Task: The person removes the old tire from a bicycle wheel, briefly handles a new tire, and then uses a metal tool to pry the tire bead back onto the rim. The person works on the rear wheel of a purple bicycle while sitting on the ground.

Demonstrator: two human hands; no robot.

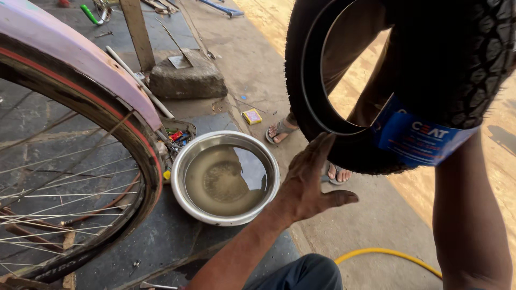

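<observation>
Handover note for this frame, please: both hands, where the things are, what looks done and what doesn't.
Left hand: open, fingers flat against the lower edge of the black tyre, thumb spread.
Right hand: hidden behind the tyre; only the forearm shows.
The tyre is held up off the ground, on no rim, and wears a blue label.
Steel basin of water sits below, beside the bicycle wheel.
Another person's sandalled foot stands behind.

The tyre point(473, 59) is showing black with a blocky tread and a blue label point(416, 137). The bowl point(226, 177) is shining silver, the mudguard point(75, 59) is looking pink, and the hose point(387, 255) is lying yellow.
</observation>
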